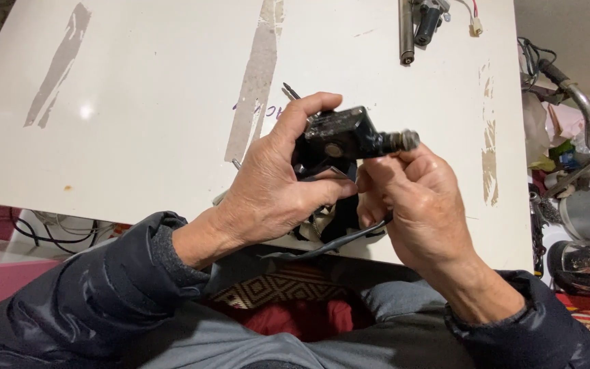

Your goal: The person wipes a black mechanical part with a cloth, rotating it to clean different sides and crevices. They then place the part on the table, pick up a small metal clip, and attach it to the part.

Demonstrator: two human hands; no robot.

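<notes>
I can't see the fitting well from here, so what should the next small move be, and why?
Probably a small turn of the metal fitting with the right hand. Its fingertips already pinch that end, while the left hand grips the black part steady above the white table. Whether it is threaded cannot be told.

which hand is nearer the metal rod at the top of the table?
Right. The right hand sits below the metal rod, nearly in line with it; the left hand is lower and farther off to the left. Neither touches it.
</notes>
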